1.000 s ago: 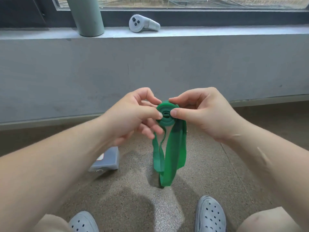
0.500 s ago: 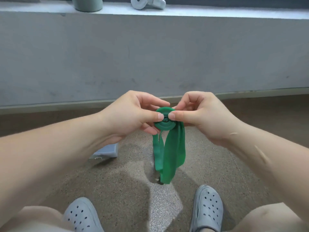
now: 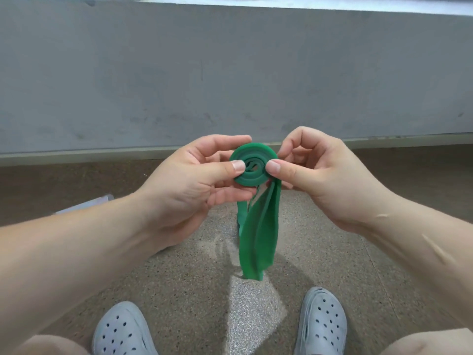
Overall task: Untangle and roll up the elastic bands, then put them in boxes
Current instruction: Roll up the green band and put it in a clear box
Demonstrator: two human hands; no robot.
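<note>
Head view, looking down and forward. Nearest the viewer, two grey perforated clogs rest on the speckled floor [image 3: 179,290]: the left clog [image 3: 122,329] and the right clog [image 3: 322,321], with a bare knee at each lower corner. Above them, the loose tail of the green elastic band [image 3: 258,234] hangs straight down between the forearms, its lower end just above the floor, over a bright patch of light. At mid-height the band is wound into a flat coil [image 3: 252,166], held upright in the air between both hands. The left hand [image 3: 189,183] clamps the coil's left side, thumb on the near face and fingers curled behind and beneath. The right hand [image 3: 320,175] pinches the coil's right side, thumb on the near face, index finger bent over the rim. The two thumb tips sit close together on either side of the coil's centre. Behind the left forearm, a pale grey box [image 3: 87,203] lies on the floor, mostly hidden. Farthest, a grey wall [image 3: 230,73] rises to a light ledge [image 3: 332,6].
</note>
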